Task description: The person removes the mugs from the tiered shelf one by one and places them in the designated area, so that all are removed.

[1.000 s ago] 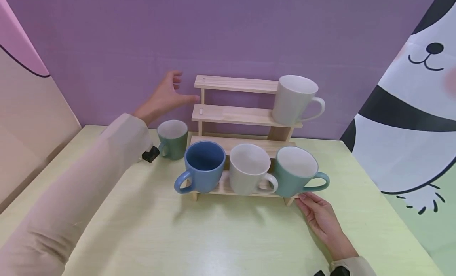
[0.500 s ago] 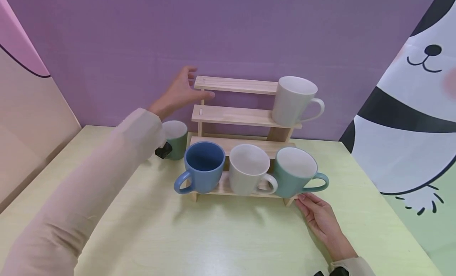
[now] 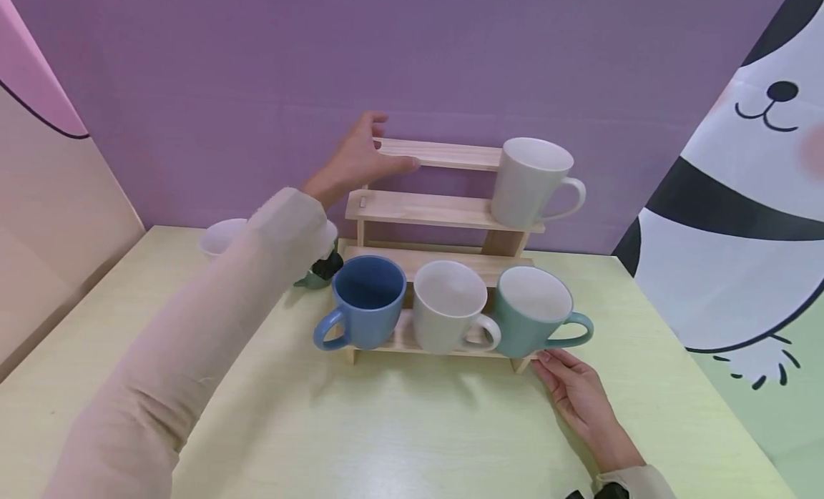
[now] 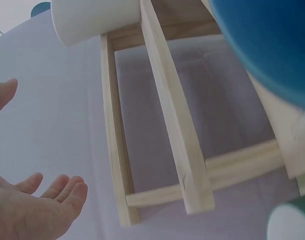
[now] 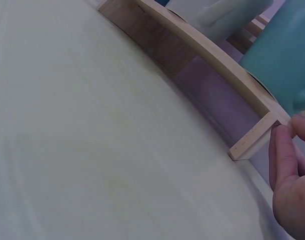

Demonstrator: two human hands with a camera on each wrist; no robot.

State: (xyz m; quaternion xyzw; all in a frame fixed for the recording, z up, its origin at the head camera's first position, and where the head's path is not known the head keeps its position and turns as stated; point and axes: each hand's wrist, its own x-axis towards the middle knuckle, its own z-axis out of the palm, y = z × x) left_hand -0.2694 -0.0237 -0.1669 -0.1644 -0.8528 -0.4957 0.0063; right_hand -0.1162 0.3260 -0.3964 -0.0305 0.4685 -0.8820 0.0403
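A stepped wooden rack stands on the table. My left hand hovers at the left end of its top shelf, fingers and thumb spread with nothing between them; in the left wrist view this hand is apart from the wood. With thumb and fingers, my right hand pinches the right end of the lowest shelf, also seen in the right wrist view. On that shelf sit a blue mug, a white mug and a teal mug. A taller white mug sits higher up, at the right.
Behind my left sleeve a green mug is mostly hidden on the table. The rim of another white cup shows farther left. A purple backdrop rises close behind the rack.
My left hand has moved right and slightly up, from beside the rack to its top shelf. The forearm now covers most of the green mug and uncovers a white cup. My right hand stays put.
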